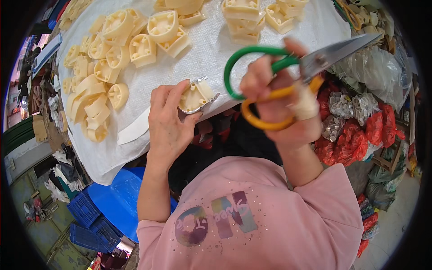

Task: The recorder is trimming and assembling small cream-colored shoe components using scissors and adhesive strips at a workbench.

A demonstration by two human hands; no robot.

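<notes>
My left hand [167, 121] grips a cream plastic part [196, 98] between fingers and thumb at the near edge of a white-covered table. Silvery foil or tape runs along the part's rim, and loose ends of it stick out. My right hand [290, 132], somewhat blurred, is raised to the right and holds large scissors [335, 54] by one green and one orange handle. Their blades look together and point to the upper right, away from the part. Something pale is wrapped round a finger of that hand. A white strip [135, 128] lies just left of my left hand.
Many similar cream parts [116, 56] lie heaped at the left and back of the table cover [211, 49]. Red and clear bags [353, 135] are piled at the right. A blue tub [118, 198] and blue crates [85, 209] stand below on the left.
</notes>
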